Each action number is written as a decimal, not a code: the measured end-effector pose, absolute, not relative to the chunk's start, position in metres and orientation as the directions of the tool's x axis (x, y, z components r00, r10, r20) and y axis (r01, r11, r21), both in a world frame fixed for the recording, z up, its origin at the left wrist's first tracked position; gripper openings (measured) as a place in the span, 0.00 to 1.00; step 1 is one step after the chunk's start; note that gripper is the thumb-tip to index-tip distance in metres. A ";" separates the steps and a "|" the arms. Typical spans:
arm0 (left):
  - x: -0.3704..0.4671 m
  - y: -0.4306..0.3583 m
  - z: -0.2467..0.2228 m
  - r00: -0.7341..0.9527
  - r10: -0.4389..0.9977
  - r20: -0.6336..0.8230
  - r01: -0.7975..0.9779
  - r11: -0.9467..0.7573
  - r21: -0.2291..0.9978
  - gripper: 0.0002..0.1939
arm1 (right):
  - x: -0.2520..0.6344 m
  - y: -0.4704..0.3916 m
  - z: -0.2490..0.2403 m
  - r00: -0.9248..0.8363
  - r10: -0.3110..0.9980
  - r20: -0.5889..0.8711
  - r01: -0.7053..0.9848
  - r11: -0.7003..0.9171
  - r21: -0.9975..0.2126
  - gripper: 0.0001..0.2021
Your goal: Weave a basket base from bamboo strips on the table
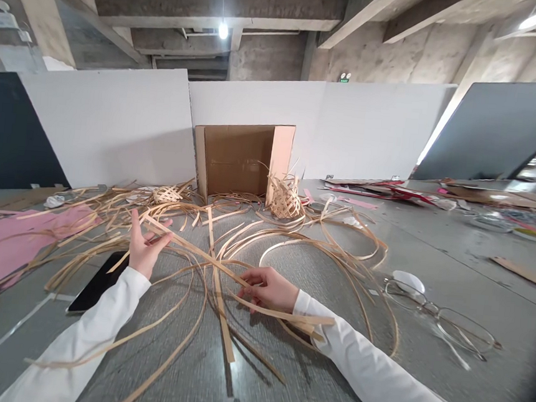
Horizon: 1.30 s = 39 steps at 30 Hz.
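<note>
In the head view, at six o'clock, the right hand (267, 286) pinches a strip (189, 248); the left hand (148, 250), at eight, meets its far end, grip unclear. Uneven pulling could skew the crossing strip (221, 312). Loose strips (231, 196) edge the box's (282, 149) mouth at eleven.

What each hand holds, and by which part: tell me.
The right hand pinches a long flat strip, right of where it crosses another strip. The left hand is at the long flat strip's left end; whether it grips cannot be told.
</note>
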<state>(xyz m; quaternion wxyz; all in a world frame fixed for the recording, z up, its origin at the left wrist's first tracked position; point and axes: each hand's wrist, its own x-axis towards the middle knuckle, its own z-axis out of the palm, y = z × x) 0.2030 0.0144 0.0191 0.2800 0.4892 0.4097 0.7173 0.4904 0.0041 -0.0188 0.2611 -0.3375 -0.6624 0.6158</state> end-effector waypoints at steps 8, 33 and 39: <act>0.187 0.023 0.020 -0.300 0.913 0.276 -0.301 -0.365 0.881 0.20 | 0.494 0.008 -0.021 -0.615 0.784 -0.086 0.068 -0.055 -0.996 0.24; 0.144 0.036 0.027 -0.514 0.819 0.255 -0.333 -0.465 0.820 0.09 | 0.500 0.003 -0.008 -0.725 0.686 -0.060 0.135 0.056 -0.989 0.28; 0.141 0.034 0.031 -0.546 0.796 0.264 -0.320 -0.488 0.812 0.08 | 0.501 0.004 -0.008 -0.755 0.655 -0.035 0.064 0.020 -0.998 0.23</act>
